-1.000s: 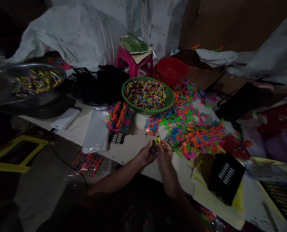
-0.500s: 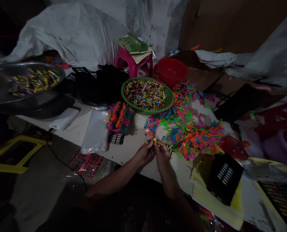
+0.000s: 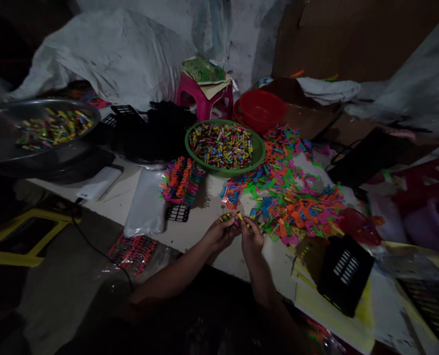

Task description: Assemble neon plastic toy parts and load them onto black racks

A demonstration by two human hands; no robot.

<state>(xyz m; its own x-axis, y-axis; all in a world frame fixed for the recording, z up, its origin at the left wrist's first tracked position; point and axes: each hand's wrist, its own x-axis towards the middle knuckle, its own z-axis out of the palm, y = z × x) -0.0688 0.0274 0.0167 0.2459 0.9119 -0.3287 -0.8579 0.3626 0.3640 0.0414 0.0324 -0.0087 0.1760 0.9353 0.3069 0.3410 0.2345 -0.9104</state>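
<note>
A small yellow cylindrical piece (image 3: 240, 216) is pinched between closed fingertips of the right hand (image 3: 252, 236), its dark-tipped end pointed away and leftward, long axis slanted. Small yellow-green pieces (image 3: 225, 217) are gripped by the curled left hand (image 3: 219, 233). Both hands are held over the white tabletop (image 3: 195, 231), near a round green plastic basin (image 3: 224, 172).

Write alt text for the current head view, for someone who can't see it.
Two bare hands, left and right, meet over a white table, fingering small colourful pieces. Beyond them sits a green bowl of similar pieces, with a loose multicoloured pile to the right.
</note>
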